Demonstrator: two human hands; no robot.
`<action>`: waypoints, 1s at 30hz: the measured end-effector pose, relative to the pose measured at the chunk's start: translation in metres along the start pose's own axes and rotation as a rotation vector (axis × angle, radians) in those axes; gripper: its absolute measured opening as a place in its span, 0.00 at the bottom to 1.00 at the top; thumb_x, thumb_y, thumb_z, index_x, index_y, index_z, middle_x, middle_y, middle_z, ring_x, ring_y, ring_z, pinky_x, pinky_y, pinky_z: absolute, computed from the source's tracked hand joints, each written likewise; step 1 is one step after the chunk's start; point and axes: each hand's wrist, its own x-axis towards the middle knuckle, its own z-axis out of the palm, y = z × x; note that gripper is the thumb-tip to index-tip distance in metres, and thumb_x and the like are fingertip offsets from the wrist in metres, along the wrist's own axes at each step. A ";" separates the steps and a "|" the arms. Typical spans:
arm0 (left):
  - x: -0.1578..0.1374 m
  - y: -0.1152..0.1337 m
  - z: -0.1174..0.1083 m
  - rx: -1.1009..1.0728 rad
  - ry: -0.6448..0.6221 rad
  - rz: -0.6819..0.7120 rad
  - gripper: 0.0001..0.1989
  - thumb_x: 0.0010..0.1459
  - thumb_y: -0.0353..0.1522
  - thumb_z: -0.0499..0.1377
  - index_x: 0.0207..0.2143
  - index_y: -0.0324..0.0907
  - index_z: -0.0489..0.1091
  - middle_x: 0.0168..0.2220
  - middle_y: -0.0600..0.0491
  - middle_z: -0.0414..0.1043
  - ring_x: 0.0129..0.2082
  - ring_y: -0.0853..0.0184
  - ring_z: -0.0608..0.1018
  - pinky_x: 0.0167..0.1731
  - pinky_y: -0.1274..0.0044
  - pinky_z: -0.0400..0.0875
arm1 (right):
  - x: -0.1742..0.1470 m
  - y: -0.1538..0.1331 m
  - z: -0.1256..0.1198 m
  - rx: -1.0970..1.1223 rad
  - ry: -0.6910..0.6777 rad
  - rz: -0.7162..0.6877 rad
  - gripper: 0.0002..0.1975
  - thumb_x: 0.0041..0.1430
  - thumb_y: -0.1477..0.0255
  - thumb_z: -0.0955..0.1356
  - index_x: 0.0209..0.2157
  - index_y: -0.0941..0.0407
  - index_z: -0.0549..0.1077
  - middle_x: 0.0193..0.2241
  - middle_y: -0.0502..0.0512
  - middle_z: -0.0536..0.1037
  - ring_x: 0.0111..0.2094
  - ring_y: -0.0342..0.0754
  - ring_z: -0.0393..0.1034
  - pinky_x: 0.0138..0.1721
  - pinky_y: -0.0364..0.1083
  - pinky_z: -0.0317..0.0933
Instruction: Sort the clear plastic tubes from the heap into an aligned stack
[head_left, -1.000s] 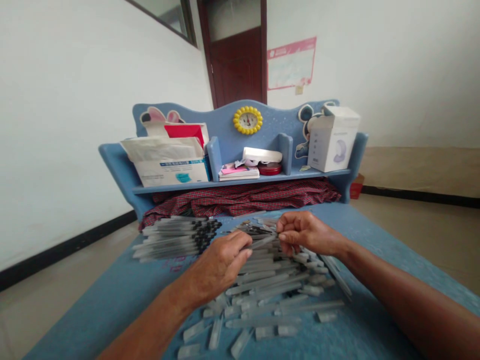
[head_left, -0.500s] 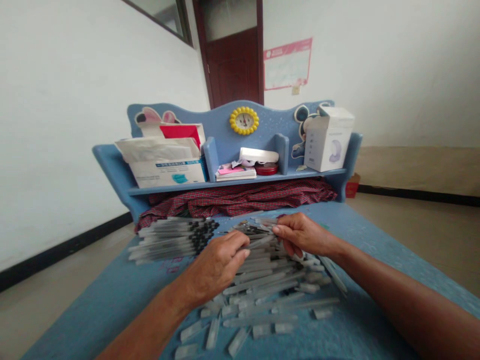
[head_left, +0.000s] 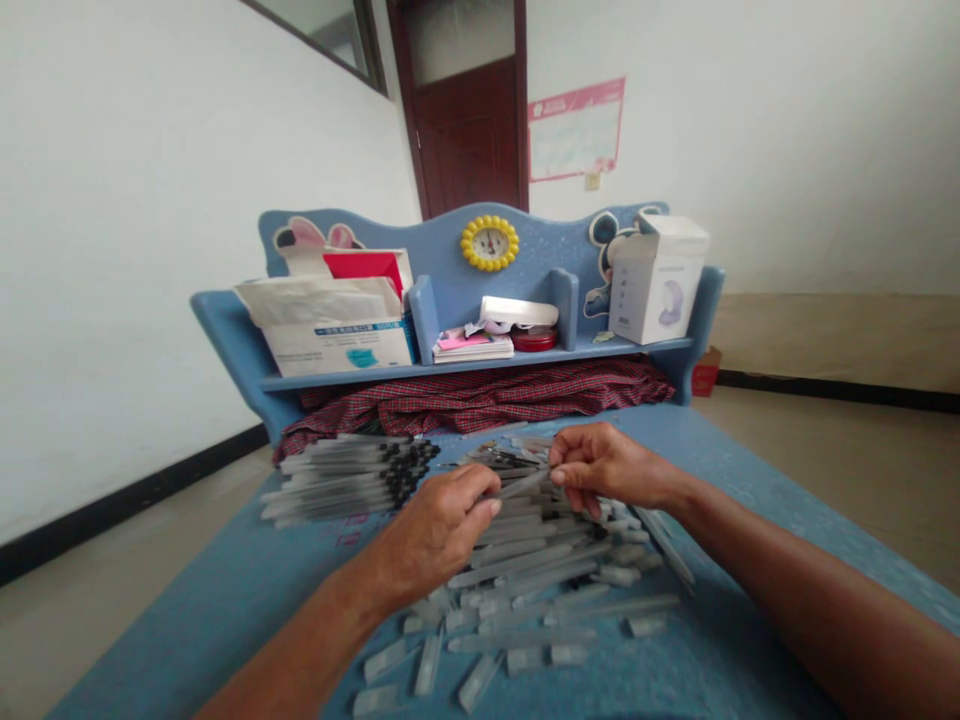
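Note:
My left hand (head_left: pixel 450 520) is closed on a translucent pen barrel (head_left: pixel 523 485), which points right and slightly up. At the barrel's far end, the thumb and fingertips of my right hand (head_left: pixel 600 468) pinch together; whether they also hold a small part there is hidden. Beneath both hands lies a loose pile of frosted pen barrels (head_left: pixel 517 550). Several clear pen caps (head_left: pixel 476 683) are scattered nearer to me. To the left of my left hand, a stack of pens (head_left: pixel 337 478) lies with black ends facing right.
The blue desk (head_left: pixel 750 500) has a raised shelf holding a mask box (head_left: pixel 330 335), notepads (head_left: pixel 472 348) and a white carton (head_left: pixel 652 290). A checked cloth (head_left: pixel 480 395) is bunched under the shelf. A yellow flower-shaped clock (head_left: pixel 489 243) sits on the backboard.
My right hand has drawn in its fingers and now pinches at the end of the barrel. My left hand stays almost in place. The view has shifted slightly.

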 end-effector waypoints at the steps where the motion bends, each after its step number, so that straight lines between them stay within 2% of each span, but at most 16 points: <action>1: 0.000 0.000 0.000 -0.004 -0.001 -0.007 0.07 0.58 0.29 0.48 0.31 0.39 0.65 0.29 0.54 0.66 0.30 0.69 0.70 0.33 0.79 0.61 | 0.000 0.000 0.000 -0.012 -0.001 0.005 0.17 0.52 0.58 0.68 0.31 0.58 0.65 0.14 0.45 0.71 0.11 0.38 0.62 0.12 0.36 0.54; 5: 0.001 0.001 0.000 -0.027 -0.012 -0.029 0.08 0.58 0.30 0.48 0.31 0.39 0.65 0.28 0.55 0.66 0.30 0.69 0.70 0.33 0.79 0.61 | 0.000 0.001 0.000 -0.101 0.026 0.010 0.18 0.56 0.56 0.64 0.26 0.58 0.64 0.11 0.45 0.68 0.09 0.37 0.59 0.10 0.35 0.50; 8: 0.001 0.003 -0.002 -0.057 -0.033 -0.055 0.08 0.58 0.31 0.48 0.30 0.39 0.65 0.28 0.55 0.66 0.30 0.69 0.70 0.32 0.79 0.61 | 0.001 0.002 0.000 -0.012 0.000 -0.007 0.16 0.54 0.59 0.67 0.26 0.58 0.64 0.13 0.46 0.70 0.11 0.37 0.61 0.12 0.36 0.53; 13: 0.001 0.004 -0.005 -0.274 -0.165 -0.261 0.10 0.57 0.34 0.48 0.31 0.40 0.65 0.22 0.58 0.63 0.23 0.71 0.68 0.25 0.80 0.61 | -0.001 -0.002 -0.009 0.094 -0.003 -0.017 0.13 0.47 0.67 0.71 0.29 0.59 0.65 0.16 0.47 0.73 0.14 0.39 0.66 0.16 0.38 0.60; 17: 0.002 0.000 -0.006 -0.381 -0.205 -0.389 0.10 0.55 0.37 0.50 0.31 0.40 0.65 0.19 0.59 0.63 0.21 0.71 0.68 0.23 0.81 0.60 | -0.009 -0.008 -0.023 -0.017 -0.083 0.060 0.08 0.46 0.74 0.70 0.28 0.59 0.67 0.15 0.46 0.73 0.13 0.38 0.64 0.15 0.37 0.58; 22: 0.003 0.000 -0.004 -0.427 -0.207 -0.396 0.10 0.53 0.37 0.51 0.30 0.40 0.65 0.20 0.59 0.63 0.22 0.71 0.68 0.23 0.81 0.61 | -0.018 -0.014 -0.026 -0.243 -0.257 0.257 0.04 0.43 0.78 0.68 0.25 0.58 0.68 0.14 0.43 0.70 0.13 0.37 0.62 0.13 0.36 0.55; 26: 0.003 0.003 -0.002 -0.467 -0.222 -0.405 0.09 0.53 0.38 0.52 0.29 0.41 0.65 0.21 0.60 0.62 0.22 0.71 0.68 0.23 0.81 0.62 | -0.017 -0.013 -0.021 -0.319 -0.292 0.306 0.06 0.42 0.81 0.66 0.23 0.56 0.68 0.12 0.41 0.68 0.12 0.38 0.60 0.12 0.36 0.53; 30: 0.002 0.004 -0.001 -0.471 -0.243 -0.402 0.09 0.53 0.37 0.52 0.29 0.41 0.64 0.19 0.61 0.61 0.21 0.72 0.68 0.23 0.81 0.62 | -0.016 -0.010 -0.023 -0.287 -0.297 0.288 0.06 0.42 0.80 0.67 0.24 0.55 0.67 0.13 0.42 0.69 0.12 0.38 0.61 0.13 0.37 0.54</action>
